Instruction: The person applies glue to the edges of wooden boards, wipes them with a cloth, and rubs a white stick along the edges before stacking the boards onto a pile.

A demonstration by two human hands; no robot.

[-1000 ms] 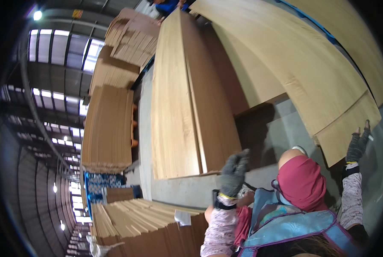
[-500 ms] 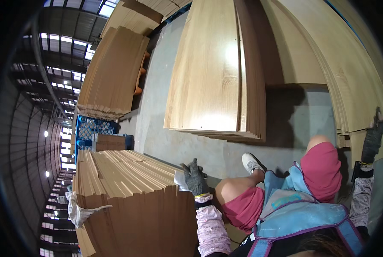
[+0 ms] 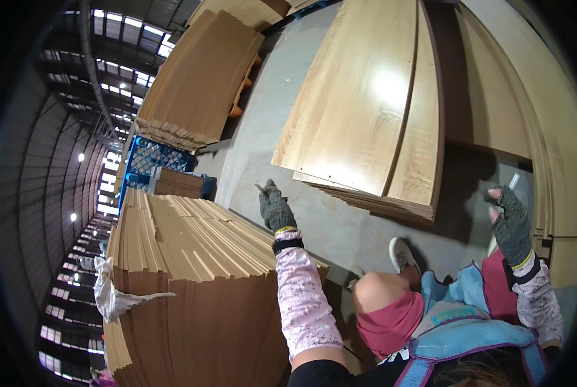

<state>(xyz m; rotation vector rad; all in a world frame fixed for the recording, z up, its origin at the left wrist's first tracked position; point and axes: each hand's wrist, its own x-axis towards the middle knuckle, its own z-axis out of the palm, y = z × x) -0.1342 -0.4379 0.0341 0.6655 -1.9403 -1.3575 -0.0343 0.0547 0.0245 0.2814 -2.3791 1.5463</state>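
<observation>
My left hand, in a dark grey glove, reaches forward over the floor beside the brown cardboard stack. Its fingers are extended, with nothing visible in them. Ahead and to its right lies a stack of wood-grain boards, with a narrower board on top along the right side. My right hand, gloved with bare fingertips, is raised between that stack and the pale boards at the far right. Its fingers are curled round a slim whitish stick-like thing, whose kind I cannot make out.
A crumpled white cloth hangs on the cardboard stack's left corner. Behind it are a blue plastic pallet and a small brown stack. More cardboard stands on an orange pallet. Grey floor runs between the stacks.
My left hand has moved forward off the cardboard stack's corner, where something white lay by it. My right hand has come left, away from the pale boards. The whole view has turned.
</observation>
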